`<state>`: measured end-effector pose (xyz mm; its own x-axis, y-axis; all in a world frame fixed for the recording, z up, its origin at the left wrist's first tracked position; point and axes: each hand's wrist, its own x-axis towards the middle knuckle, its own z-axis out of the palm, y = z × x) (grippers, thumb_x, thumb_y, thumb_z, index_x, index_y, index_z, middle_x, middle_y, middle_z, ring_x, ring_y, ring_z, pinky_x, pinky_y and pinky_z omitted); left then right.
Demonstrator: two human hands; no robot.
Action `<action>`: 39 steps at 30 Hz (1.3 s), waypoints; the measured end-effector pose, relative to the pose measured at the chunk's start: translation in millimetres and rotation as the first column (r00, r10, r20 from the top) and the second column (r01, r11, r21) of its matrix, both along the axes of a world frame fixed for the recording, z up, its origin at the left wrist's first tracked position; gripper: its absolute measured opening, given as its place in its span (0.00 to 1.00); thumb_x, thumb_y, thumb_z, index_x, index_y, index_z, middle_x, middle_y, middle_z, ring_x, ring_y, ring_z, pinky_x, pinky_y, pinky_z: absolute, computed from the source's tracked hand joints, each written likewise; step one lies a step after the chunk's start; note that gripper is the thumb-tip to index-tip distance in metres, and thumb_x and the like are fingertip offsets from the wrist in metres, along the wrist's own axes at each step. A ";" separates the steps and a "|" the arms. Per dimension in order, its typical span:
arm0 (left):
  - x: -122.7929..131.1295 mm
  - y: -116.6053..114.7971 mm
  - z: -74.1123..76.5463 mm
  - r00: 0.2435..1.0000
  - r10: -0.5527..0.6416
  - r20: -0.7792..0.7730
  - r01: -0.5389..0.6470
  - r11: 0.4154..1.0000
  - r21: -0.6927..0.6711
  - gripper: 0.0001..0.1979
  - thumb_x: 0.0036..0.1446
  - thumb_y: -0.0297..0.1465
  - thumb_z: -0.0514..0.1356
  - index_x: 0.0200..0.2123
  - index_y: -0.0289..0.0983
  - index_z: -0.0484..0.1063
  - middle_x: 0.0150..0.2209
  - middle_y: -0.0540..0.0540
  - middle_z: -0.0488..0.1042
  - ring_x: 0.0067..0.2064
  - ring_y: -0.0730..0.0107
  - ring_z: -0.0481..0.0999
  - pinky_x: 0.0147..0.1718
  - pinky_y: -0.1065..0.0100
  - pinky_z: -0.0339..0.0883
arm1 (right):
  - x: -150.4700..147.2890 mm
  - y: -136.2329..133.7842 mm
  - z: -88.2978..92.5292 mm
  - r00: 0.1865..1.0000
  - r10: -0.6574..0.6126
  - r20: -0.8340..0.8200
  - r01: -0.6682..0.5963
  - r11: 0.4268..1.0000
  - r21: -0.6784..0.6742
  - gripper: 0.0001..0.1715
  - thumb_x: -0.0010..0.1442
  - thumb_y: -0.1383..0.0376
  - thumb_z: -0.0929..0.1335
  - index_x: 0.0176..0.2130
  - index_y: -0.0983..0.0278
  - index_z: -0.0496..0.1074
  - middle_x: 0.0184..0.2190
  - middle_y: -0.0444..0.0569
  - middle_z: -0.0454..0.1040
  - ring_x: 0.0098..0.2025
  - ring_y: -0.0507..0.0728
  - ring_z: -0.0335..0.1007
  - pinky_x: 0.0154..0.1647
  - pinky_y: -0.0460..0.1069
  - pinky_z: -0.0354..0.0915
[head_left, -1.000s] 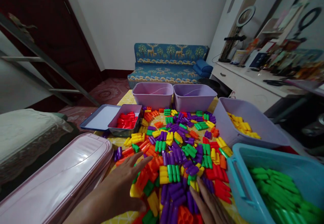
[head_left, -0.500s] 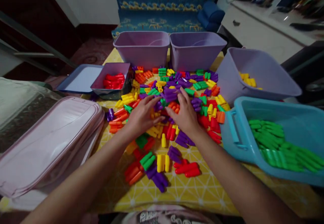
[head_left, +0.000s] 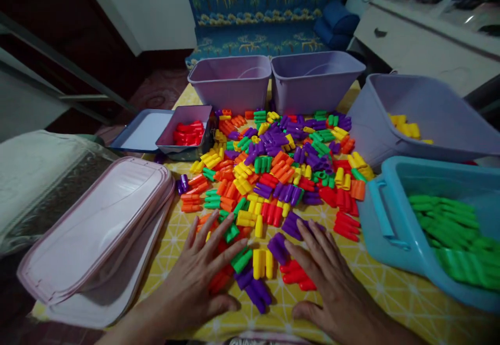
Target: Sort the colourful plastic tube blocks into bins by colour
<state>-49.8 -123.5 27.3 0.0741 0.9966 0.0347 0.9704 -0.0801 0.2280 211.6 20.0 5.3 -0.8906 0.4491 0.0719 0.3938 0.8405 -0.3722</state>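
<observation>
Bullet-shaped plastic building pieces in purple, green, yellow, orange and red lie in a loose heap on the yellow patterned tablecloth point(head_left: 316, 324). Over the heap's near left part, my left hand point(head_left: 191, 277) is spread with nothing in it, partly covering red and green pieces point(head_left: 241, 260). My right hand point(head_left: 332, 277) is also spread and holds nothing; it hovers over or rests on red pieces point(head_left: 292, 272) and a purple piece point(head_left: 278, 247). Between the hands lie a yellow piece point(head_left: 262, 264) and a purple piece point(head_left: 254, 289).
Two purple bins point(head_left: 234, 87) point(head_left: 316, 92) stand at the back. A third purple bin point(head_left: 371, 121) holds yellow pieces. Green pieces fill part of the blue tub point(head_left: 375, 246). Red pieces lie in a small box point(head_left: 183, 152) beside its lid point(head_left: 142, 129). Pink lids point(head_left: 97, 220) are stacked left.
Both hands have drawn back toward me from the middle of the heap, and their fingers have spread. The purple piece near the fingers is no longer between them. The view has shifted slightly.
</observation>
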 end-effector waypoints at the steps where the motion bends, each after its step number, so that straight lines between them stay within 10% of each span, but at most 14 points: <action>1: 5.0 1.7 -8.4 1.000 0.015 -0.006 -0.015 0.998 0.057 0.42 0.47 0.53 0.61 0.63 0.50 0.54 0.68 0.42 0.45 0.66 0.38 0.44 0.59 0.35 0.42 | -6.7 -1.4 -5.1 1.000 -0.005 0.002 0.005 1.000 0.017 0.53 0.50 0.52 0.72 0.66 0.55 0.45 0.69 0.52 0.35 0.69 0.71 0.31 0.62 0.71 0.46; 11: 39.8 74.0 -17.1 0.980 -0.058 0.190 0.010 0.970 0.244 0.36 0.55 0.33 0.58 0.65 0.38 0.48 0.66 0.37 0.50 0.64 0.54 0.55 0.57 0.52 0.58 | -78.2 37.6 -2.1 0.970 -0.059 -0.235 0.057 0.998 -0.018 0.47 0.51 0.78 0.63 0.66 0.65 0.44 0.69 0.55 0.32 0.69 0.62 0.34 0.65 0.60 0.53; 21: -14.1 168.7 14.5 0.973 0.085 0.213 -0.171 0.888 0.427 0.20 0.60 0.24 0.51 0.55 0.40 0.65 0.62 0.40 0.56 0.63 0.59 0.57 0.59 0.54 0.58 | -128.3 147.5 6.5 0.811 -0.340 -0.476 0.387 0.922 0.001 0.34 0.52 0.73 0.65 0.58 0.64 0.62 0.66 0.57 0.49 0.66 0.64 0.49 0.63 0.61 0.54; 25: -47.5 137.8 31.3 0.890 0.360 0.278 -0.454 0.749 0.482 0.19 0.60 0.30 0.54 0.54 0.41 0.65 0.58 0.42 0.63 0.59 0.60 0.62 0.58 0.55 0.59 | -126.7 130.6 12.2 0.745 -0.409 -0.528 0.469 0.883 -0.021 0.30 0.56 0.70 0.64 0.58 0.64 0.61 0.64 0.58 0.54 0.65 0.63 0.51 0.64 0.62 0.52; 29: -68.4 83.2 10.9 0.714 0.641 0.281 -0.693 0.590 0.414 0.20 0.60 0.36 0.54 0.55 0.39 0.64 0.54 0.40 0.67 0.56 0.56 0.65 0.56 0.52 0.60 | -125.8 71.1 16.8 0.887 -0.190 -0.421 0.229 0.972 0.045 0.30 0.58 0.61 0.66 0.59 0.59 0.61 0.64 0.53 0.55 0.66 0.64 0.46 0.65 0.67 0.44; 34: -51.8 60.1 -21.8 0.708 0.694 0.128 -0.695 0.655 0.296 0.27 0.59 0.41 0.53 0.60 0.39 0.58 0.60 0.36 0.60 0.61 0.49 0.59 0.56 0.45 0.56 | -134.0 24.9 18.4 0.973 0.182 -0.143 -0.183 0.983 0.006 0.47 0.49 0.44 0.69 0.63 0.51 0.54 0.69 0.48 0.40 0.69 0.70 0.31 0.63 0.73 0.34; 39: -27.9 75.1 -21.8 0.673 0.739 -0.021 -0.717 0.660 0.223 0.32 0.59 0.45 0.53 0.63 0.40 0.55 0.63 0.33 0.56 0.64 0.41 0.53 0.55 0.37 0.51 | -138.2 37.3 14.7 0.989 0.112 -0.100 -0.108 0.993 0.043 0.39 0.54 0.46 0.67 0.62 0.48 0.56 0.69 0.46 0.39 0.69 0.69 0.29 0.63 0.73 0.34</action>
